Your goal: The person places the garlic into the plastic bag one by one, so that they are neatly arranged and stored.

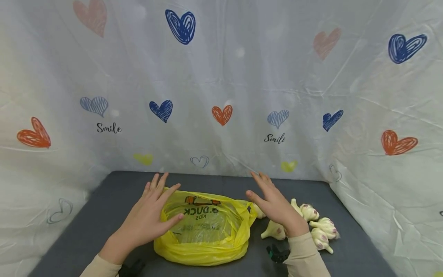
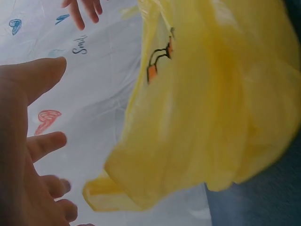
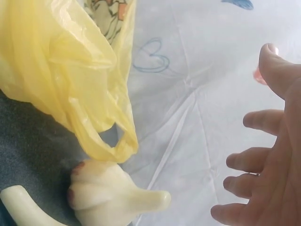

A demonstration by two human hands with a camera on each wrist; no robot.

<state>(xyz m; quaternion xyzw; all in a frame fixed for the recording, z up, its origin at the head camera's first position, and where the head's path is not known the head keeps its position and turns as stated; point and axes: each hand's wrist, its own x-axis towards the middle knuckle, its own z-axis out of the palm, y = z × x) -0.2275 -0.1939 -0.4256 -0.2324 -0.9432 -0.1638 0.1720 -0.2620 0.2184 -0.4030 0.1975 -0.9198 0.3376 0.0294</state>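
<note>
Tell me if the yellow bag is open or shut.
Open: in the head view the bag gapes wide at its mouth, baring the inside, where reversed lettering shows.

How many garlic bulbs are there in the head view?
5 clearly: one garlic bulb beside the bag, one below the right hand, three to its right. A pale stem beside the hand may be a sixth, mostly hidden.

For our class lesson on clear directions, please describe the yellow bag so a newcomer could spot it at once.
Start at the dark table, in front of the heart-printed curtain. Between the left hand and the right hand sits the bag, its mouth open. Unlike the pale garlic bulbs to its right, it is thin, bright yellow plastic with mirrored letters spelling "DUCK".
</note>
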